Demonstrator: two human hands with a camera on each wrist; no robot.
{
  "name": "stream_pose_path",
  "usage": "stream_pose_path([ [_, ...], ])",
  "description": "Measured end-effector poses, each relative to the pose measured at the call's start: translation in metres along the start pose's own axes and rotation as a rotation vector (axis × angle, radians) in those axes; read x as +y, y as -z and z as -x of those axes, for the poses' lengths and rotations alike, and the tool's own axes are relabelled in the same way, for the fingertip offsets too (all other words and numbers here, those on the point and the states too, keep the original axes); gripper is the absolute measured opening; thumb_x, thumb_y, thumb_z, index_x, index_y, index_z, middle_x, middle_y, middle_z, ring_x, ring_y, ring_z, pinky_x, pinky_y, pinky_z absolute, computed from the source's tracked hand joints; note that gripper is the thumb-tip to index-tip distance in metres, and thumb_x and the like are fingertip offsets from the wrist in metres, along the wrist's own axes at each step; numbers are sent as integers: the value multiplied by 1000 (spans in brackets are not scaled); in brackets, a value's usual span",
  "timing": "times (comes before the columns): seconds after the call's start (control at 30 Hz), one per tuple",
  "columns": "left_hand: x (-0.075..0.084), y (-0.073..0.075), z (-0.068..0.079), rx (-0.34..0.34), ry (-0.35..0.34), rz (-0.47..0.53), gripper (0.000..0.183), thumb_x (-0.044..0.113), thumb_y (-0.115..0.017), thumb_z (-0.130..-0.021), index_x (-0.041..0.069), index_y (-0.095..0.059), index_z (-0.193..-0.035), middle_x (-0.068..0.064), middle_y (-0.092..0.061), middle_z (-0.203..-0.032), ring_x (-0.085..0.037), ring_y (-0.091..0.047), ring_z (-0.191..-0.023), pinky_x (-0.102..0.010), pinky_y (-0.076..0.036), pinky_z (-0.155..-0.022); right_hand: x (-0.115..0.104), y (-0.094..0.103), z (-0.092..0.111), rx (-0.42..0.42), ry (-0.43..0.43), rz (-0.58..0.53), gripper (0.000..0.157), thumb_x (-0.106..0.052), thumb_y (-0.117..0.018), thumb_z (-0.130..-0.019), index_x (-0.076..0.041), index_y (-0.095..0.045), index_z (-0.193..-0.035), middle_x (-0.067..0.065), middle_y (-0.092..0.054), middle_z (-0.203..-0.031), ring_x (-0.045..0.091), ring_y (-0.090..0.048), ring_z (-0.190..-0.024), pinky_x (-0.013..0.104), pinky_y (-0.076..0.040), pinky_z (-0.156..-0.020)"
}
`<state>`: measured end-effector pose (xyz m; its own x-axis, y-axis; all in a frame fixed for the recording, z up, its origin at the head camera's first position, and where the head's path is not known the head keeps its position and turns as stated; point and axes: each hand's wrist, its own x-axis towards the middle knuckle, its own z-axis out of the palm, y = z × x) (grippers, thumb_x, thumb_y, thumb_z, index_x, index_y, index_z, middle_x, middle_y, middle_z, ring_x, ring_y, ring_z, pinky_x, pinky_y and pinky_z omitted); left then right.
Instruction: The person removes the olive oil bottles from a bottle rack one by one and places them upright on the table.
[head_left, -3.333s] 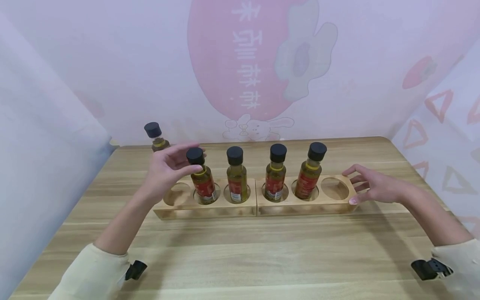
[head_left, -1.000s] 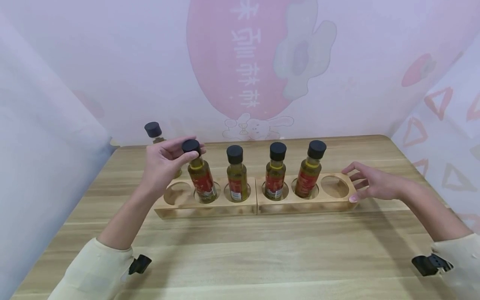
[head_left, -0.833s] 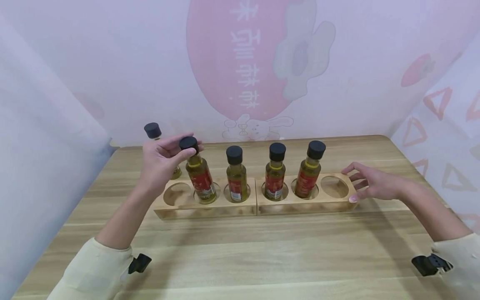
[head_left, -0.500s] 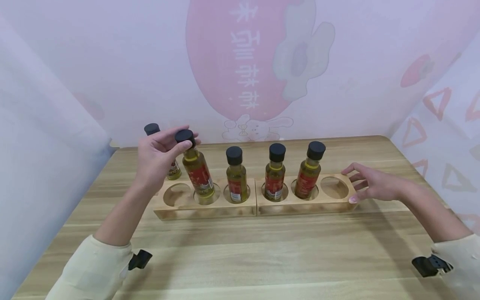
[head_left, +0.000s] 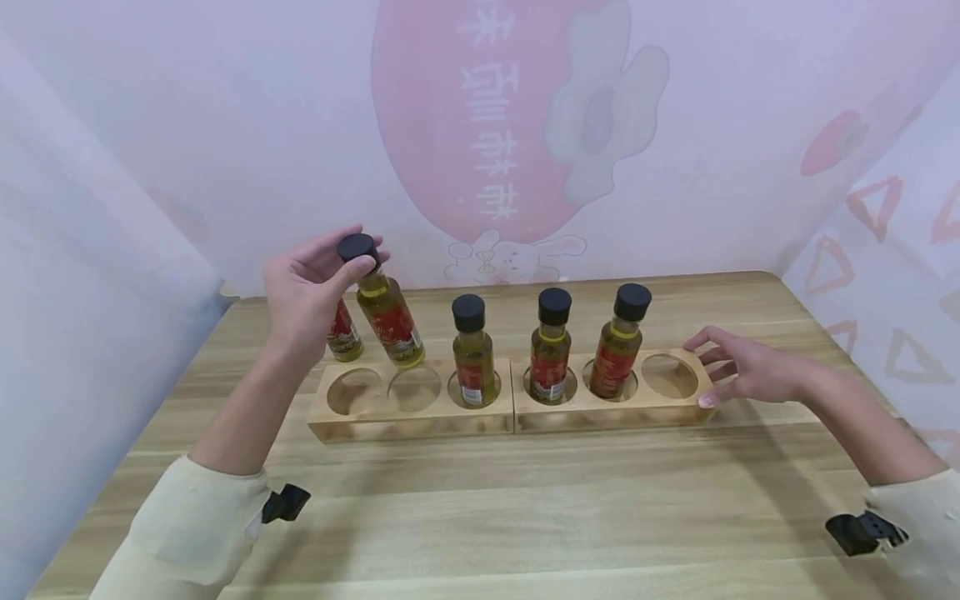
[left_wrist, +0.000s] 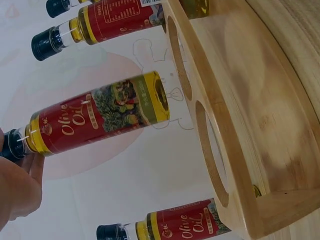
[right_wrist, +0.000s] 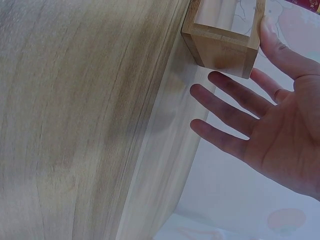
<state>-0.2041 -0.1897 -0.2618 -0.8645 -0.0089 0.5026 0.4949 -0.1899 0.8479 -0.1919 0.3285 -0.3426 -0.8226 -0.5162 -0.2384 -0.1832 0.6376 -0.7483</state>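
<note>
My left hand (head_left: 303,287) grips a bottle of olive oil (head_left: 390,321) by its black cap, thumb on the near side. In the left wrist view the held bottle (left_wrist: 102,112) is tilted, its base lifted out of the holes of the wooden bottle rack (head_left: 420,429). Behind my left hand, a second olive oil bottle (head_left: 343,335) stands past the rack, its cap hidden. At the rack's right end, my right hand (head_left: 761,367) holds the end between thumb and forefinger; the other fingers (right_wrist: 227,117) extend beside it.
Three more olive oil bottles, a left one (head_left: 472,367), a middle one (head_left: 550,358) and a right one (head_left: 617,354), stand in rack holes. Two left holes and the rightmost hole (head_left: 670,377) hold nothing. The wooden table (head_left: 540,508) ends at a printed curtain (head_left: 712,192).
My left hand has raised the olive oil bottle out of its rack hole, moving it up and to the left. The right hand has stayed at the rack's end.
</note>
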Motion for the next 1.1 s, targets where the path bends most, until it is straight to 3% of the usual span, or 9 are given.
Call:
stream_pose_path([
  [0.5,-17,5,-16,100,47,27,37,-8,-79,-87,-6,-71,-123,-12,-79,-106,-18,-78,-90,-26,-60,-93,1,0,1,0,-11,-1,70,-5,-81,-90,9,-33,-139,44,-50,-137,55,-60,-120,57,-58,-95],
  [0.8,-26,7,-20,161,108,-45,39,-7,-80,-86,-4,-70,-124,-1,-80,-100,-14,-78,-89,-23,-58,-95,1,0,1,-1,-8,-7,70,-5,-81,-89,9,-34,-138,45,-51,-137,55,-60,-119,57,-58,-95],
  [1.1,-38,8,-22,226,175,-131,41,-5,-84,-84,0,-73,-123,-2,-80,-106,-8,-76,-93,-22,-56,-97,0,0,1,-1,2,-11,70,-5,-81,-89,10,-34,-138,44,-51,-136,55,-60,-120,56,-58,-95],
])
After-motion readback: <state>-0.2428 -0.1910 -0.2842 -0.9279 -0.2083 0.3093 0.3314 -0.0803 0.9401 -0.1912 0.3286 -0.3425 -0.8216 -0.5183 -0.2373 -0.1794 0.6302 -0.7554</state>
